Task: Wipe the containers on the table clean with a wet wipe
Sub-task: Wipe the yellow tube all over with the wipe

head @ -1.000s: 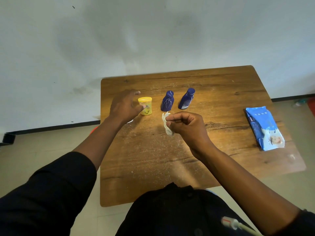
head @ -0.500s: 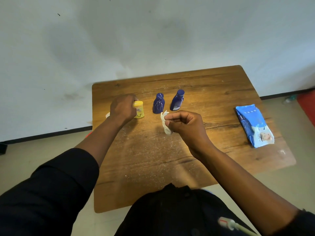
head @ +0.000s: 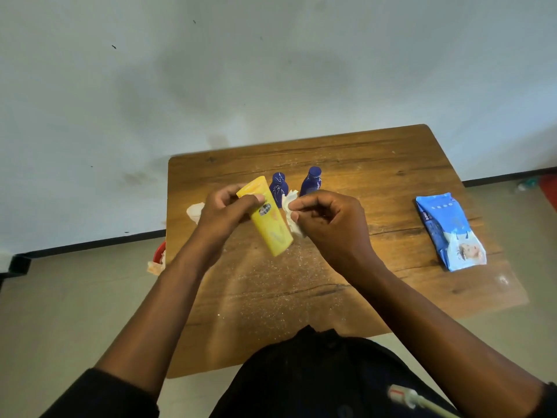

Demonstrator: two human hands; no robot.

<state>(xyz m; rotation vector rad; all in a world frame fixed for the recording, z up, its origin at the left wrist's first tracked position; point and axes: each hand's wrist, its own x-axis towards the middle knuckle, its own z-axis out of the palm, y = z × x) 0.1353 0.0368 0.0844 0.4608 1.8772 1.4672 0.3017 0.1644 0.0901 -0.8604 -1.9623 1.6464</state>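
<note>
My left hand (head: 224,214) grips a yellow container (head: 269,223) near its cap end and holds it tilted above the wooden table (head: 346,267). My right hand (head: 330,220) pinches a crumpled white wet wipe (head: 293,217) right beside the yellow container's side. Two dark blue bottles (head: 278,185) (head: 312,181) stand upright on the table just behind my hands, their lower parts hidden by my fingers and the wipe.
A blue wet-wipe pack (head: 450,230) lies flat near the table's right edge. A used white wipe (head: 195,211) lies at the left edge, behind my left wrist. Something red (head: 159,253) shows on the floor beside the table's left side. White specks dust the tabletop.
My left hand has lifted the yellow container off the table and tilted it toward me. My right hand with the wipe has moved next to it.
</note>
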